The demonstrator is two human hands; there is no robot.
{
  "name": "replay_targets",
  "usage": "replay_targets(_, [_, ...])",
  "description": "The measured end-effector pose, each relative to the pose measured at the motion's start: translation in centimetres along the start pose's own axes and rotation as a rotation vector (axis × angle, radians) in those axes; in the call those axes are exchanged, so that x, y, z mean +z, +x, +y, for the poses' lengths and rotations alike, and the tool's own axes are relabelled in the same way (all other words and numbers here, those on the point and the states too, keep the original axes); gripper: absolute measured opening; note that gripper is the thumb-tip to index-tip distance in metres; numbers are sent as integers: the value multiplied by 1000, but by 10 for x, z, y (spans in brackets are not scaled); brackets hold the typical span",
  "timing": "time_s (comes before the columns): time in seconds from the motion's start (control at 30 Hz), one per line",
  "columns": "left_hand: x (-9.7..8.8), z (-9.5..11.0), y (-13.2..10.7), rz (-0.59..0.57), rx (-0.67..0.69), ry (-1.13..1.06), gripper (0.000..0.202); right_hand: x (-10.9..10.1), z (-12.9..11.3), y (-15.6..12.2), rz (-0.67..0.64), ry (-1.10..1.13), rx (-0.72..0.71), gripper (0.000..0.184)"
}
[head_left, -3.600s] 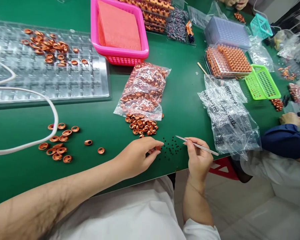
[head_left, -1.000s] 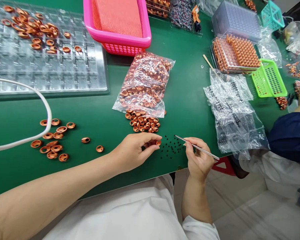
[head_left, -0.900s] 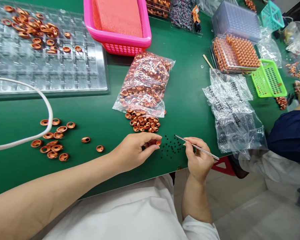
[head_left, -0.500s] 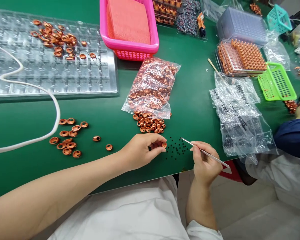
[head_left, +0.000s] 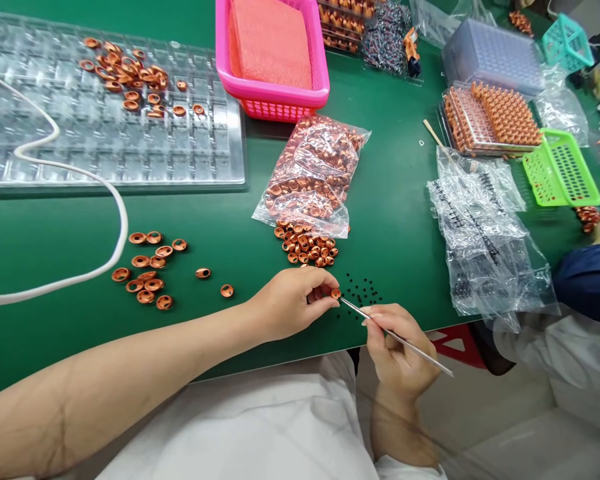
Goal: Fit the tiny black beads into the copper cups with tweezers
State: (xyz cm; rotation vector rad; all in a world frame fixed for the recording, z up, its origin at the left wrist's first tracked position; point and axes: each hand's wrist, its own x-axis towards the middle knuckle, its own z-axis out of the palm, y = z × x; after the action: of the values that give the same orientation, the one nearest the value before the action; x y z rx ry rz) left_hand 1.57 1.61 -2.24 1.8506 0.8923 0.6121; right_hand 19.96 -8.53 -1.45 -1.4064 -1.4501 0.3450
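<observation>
My left hand [head_left: 293, 303] pinches a small copper-coloured hollow piece [head_left: 335, 293] between thumb and fingertips, just above the table. Closed around a slim pointed metal tool [head_left: 410, 345] is my right hand [head_left: 403, 350]. The tool's tip meets the held piece or lies right at its edge; exact contact is too small to tell. Tiny black dots [head_left: 365, 290] lie scattered under and behind the tool. Behind my left hand, a pile of similar copper pieces [head_left: 307, 247] sits at the mouth of a clear bag [head_left: 315, 167] full of them.
Several copper pieces [head_left: 150, 283] lie loose on the left, near a white cable [head_left: 123, 233]. A clear tray [head_left: 190, 153] carries more. A pink basket [head_left: 223, 60], plastic bags [head_left: 480, 247] and a green basket [head_left: 560, 167] stand around. A co-worker's blue sleeve [head_left: 590, 280] shows at right.
My right hand has moved left and slightly down, bringing the tool's tip from the black dots to the copper piece. My left hand keeps its pinch. The whole view has shifted slightly.
</observation>
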Motion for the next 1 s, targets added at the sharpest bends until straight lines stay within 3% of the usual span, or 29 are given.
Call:
replay_targets(0.37, [2,-3,-1,14,36,11,9,-1,3,2,-103,-44,-89,31])
replay_targets(0.53, [0,0,-1,12,-8,-85,8,2,4,0,62,33,-70,32])
replay_targets(0.73, [-4,1,2,-31,-188,-362,14,4,7,3,265,158,51,22])
replay_targets(1.0, [-4,4,4,-150,-429,-907,29,7,0,8,316,387,261,15])
